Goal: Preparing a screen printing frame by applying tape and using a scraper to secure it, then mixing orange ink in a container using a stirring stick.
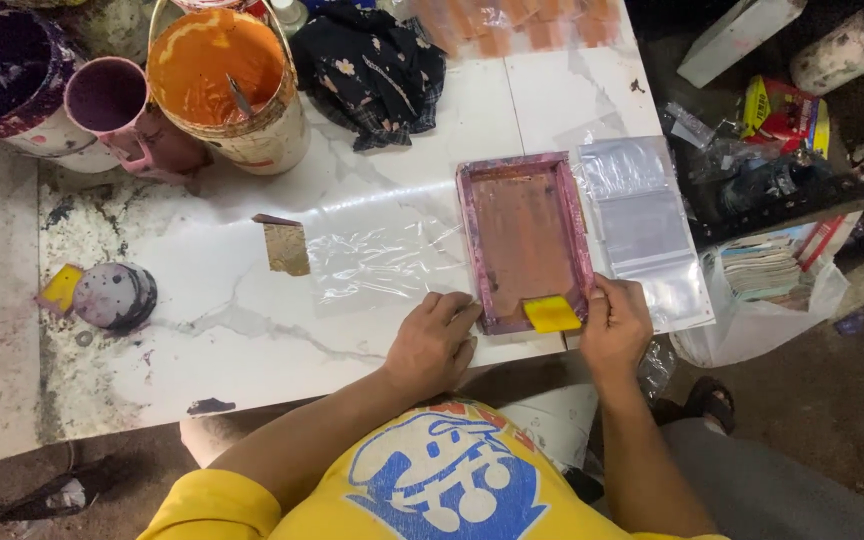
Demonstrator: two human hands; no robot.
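Observation:
A small pink-framed printing screen (pixel 524 238) lies flat on the white marble table (pixel 252 330). My left hand (pixel 434 340) rests palm down at the frame's near left corner, pressing on it. My right hand (pixel 614 325) holds a yellow squeegee (pixel 552 314) at the frame's near edge, inside the screen. A clear plastic sheet (pixel 377 258) lies on the table left of the frame. A stack of clear plastic bags (pixel 644 228) lies just right of it.
An orange paint bucket (pixel 224 80), a pink mug (pixel 112 105) and a purple-stained bucket (pixel 2 75) stand at the back left. A dark cloth (pixel 372 60) lies behind. A small tin (pixel 115 296), a yellow scraper (pixel 60 288) and a cardboard piece (pixel 287 247) sit left. Clutter fills the floor at right.

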